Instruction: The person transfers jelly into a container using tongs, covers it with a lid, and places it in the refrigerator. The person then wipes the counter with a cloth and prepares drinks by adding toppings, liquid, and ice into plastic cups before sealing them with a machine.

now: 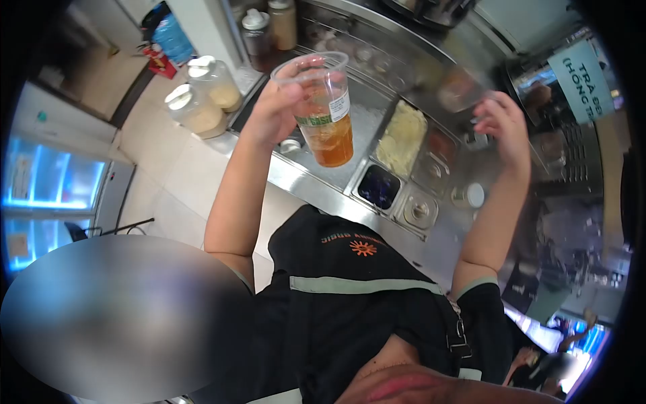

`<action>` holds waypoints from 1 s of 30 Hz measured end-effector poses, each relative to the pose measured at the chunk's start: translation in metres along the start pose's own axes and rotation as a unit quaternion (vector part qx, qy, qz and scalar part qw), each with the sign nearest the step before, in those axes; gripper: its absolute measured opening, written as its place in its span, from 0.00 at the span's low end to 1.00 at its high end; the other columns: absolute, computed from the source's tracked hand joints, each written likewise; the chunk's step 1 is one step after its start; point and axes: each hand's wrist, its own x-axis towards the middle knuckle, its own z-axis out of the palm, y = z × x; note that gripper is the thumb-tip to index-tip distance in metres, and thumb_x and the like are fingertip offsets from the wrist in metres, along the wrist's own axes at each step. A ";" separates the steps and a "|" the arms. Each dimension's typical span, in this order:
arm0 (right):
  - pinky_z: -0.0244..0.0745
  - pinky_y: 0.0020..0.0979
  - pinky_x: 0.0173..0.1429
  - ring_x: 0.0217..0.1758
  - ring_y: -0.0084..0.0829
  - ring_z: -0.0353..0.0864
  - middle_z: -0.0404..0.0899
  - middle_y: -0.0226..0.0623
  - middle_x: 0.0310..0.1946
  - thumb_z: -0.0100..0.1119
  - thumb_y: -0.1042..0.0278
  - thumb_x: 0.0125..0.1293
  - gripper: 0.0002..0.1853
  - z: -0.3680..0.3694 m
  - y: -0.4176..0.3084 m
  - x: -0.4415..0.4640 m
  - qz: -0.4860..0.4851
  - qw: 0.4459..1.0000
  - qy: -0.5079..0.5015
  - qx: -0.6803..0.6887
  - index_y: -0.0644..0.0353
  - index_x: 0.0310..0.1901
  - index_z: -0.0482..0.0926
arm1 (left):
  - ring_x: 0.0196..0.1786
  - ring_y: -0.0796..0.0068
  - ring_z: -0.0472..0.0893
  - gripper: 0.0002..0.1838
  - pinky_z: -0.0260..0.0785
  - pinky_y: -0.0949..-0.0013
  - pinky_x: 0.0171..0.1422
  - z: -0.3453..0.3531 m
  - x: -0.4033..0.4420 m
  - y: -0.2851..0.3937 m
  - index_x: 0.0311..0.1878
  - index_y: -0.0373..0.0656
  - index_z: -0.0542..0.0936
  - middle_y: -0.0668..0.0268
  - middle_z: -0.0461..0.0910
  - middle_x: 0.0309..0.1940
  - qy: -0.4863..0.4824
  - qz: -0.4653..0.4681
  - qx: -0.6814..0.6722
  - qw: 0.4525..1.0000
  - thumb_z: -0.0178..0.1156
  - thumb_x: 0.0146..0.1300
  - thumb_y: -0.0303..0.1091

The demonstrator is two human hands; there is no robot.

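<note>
My left hand (pixel 279 108) is wrapped round a clear plastic cup (pixel 326 145) held above the counter. Orange-brown drink and what look like ice pieces fill its lower part. A white label and green print mark its side. No lid covers the rim. To the right, my right hand (pixel 501 124) is raised with bent fingers at the edge of a clear, cup-like piece (pixel 464 92). Motion smears that piece, so its exact kind is unclear. Below and between the hands sit a pan of pale yellow pieces (pixel 402 138) and a pan of dark purple pieces (pixel 378 188).
An ice bin (pixel 367 111) lies behind the cup. Lidded jars (pixel 198 111) stand at the left, and bottles (pixel 256 34) at the back. A lidded steel pan (pixel 417 210) is near the counter's front edge. A pale blue sign (pixel 582 81) hangs at the right.
</note>
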 end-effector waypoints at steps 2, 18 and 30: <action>0.75 0.20 0.32 0.27 0.19 0.81 0.81 0.31 0.33 0.59 0.56 0.70 0.15 -0.018 -0.005 0.016 -0.028 0.996 0.081 -0.014 0.60 0.48 0.77 | 0.61 0.49 0.76 0.46 0.70 0.52 0.64 0.013 0.003 0.036 0.68 0.35 0.61 0.43 0.72 0.60 -0.048 0.026 -0.020 0.998 0.66 0.55 0.56; 0.68 0.19 0.25 0.25 0.20 0.74 0.81 0.36 0.39 0.58 0.49 0.68 0.28 0.015 0.040 0.068 -0.145 0.946 0.276 -0.085 0.67 0.57 0.75 | 0.63 0.41 0.72 0.50 0.71 0.44 0.61 -0.091 -0.053 0.104 0.74 0.37 0.54 0.39 0.63 0.65 -0.097 0.172 -0.005 0.980 0.51 0.62 0.68; 0.67 0.52 0.64 0.66 0.44 0.69 0.72 0.44 0.61 0.64 0.46 0.61 0.39 0.419 0.467 0.133 0.545 0.813 0.042 0.201 0.58 0.68 0.65 | 0.65 0.49 0.71 0.67 0.59 0.44 0.73 -0.176 -0.103 0.061 0.73 0.49 0.56 0.51 0.68 0.63 0.266 0.062 0.365 0.890 0.83 0.29 0.59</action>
